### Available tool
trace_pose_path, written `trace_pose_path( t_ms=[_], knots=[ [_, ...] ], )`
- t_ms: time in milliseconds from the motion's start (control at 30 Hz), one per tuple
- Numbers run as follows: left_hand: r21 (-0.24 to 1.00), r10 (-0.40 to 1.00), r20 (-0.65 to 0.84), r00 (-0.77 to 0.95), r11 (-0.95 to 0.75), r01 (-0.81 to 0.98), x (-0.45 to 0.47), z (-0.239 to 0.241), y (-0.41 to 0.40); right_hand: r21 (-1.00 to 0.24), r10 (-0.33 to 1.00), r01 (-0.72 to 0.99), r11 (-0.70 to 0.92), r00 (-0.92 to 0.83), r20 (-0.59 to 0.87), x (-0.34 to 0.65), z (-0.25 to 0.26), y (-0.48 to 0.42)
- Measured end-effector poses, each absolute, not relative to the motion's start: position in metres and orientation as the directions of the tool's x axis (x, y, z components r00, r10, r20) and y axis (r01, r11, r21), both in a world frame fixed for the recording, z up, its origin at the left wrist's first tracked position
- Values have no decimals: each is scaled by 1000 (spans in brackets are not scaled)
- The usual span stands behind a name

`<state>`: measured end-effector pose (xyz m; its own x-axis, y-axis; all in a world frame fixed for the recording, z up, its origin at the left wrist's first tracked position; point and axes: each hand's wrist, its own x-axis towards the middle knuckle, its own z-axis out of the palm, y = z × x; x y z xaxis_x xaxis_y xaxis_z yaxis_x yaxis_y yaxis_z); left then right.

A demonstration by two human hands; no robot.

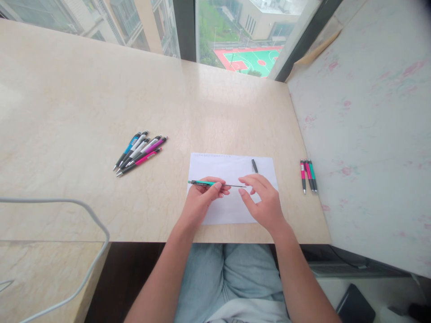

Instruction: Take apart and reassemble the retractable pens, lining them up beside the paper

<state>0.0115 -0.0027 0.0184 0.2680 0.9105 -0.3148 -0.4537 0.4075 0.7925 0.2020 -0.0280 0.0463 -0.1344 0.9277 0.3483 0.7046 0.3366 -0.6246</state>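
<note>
My left hand [210, 190] grips a green pen barrel [199, 183] above a white sheet of paper [229, 213]. A thin dark refill [234, 185] sticks out of the barrel to the right. Close to the refill's tip is my right hand [262, 197], its thumb and forefinger apart with nothing seen between them. On the paper, just beyond my right hand, lies a black pen grip section [254, 166], partly hidden at its near end. Faint writing runs along the sheet's top edge.
Several pens [141, 152] in blue, silver, purple and pink lie in a pile to the left. Three pens [307, 176], pink and green, rest by the flowered wall [363, 134]. A grey cable [97, 220] loops at the lower left. A window [235, 40] borders the far edge.
</note>
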Motion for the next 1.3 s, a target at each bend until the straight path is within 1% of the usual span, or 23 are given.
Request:
trace_pose_path(
  t_ms=[133, 233, 367, 500, 633, 800, 933, 1033, 1100, 1200, 1300],
  knots=[
    [815, 911, -291, 291, 396, -424, 11, 20, -3, -547, 907, 734, 403, -238, 348, 206, 49, -25],
    [814, 913, -300, 276, 396, -424, 12, 20, -2, -519, 904, 747, 416, -280, 321, 214, 52, -26],
    [779, 915, -353, 194, 403, -481, 13, 19, -1, -502, 915, 773, 388, -260, 308, 223, 50, -33],
    [743, 921, -375, 106, 367, -560, 11, 18, 1, -462, 931, 817, 346, -235, 281, 229, 37, -44],
    [722, 920, -381, 92, 358, -592, 10, 17, 2, -387, 939, 887, 251, -126, 320, 231, 23, -49],
    [716, 912, -387, 133, 388, -580, 10, 18, 2, -293, 931, 955, 42, 70, 359, 225, 14, -36],
    [714, 909, -389, 149, 399, -575, 9, 16, 1, -273, 927, 953, -130, 214, 307, 219, 13, -21],
    [709, 909, -384, 162, 403, -579, 9, 16, 1, -295, 932, 937, -187, 264, 250, 216, 17, -20],
    [707, 908, -381, 176, 409, -577, 9, 17, 1, -344, 943, 926, -155, 243, 229, 213, 21, -24],
    [716, 909, -367, 197, 411, -565, 10, 18, 0, -482, 966, 875, -47, 162, 200, 204, 29, -31],
    [748, 922, -327, 208, 387, -538, 10, 19, -1, -675, 984, 738, 10, 114, 139, 188, 37, -33]
  ],
)
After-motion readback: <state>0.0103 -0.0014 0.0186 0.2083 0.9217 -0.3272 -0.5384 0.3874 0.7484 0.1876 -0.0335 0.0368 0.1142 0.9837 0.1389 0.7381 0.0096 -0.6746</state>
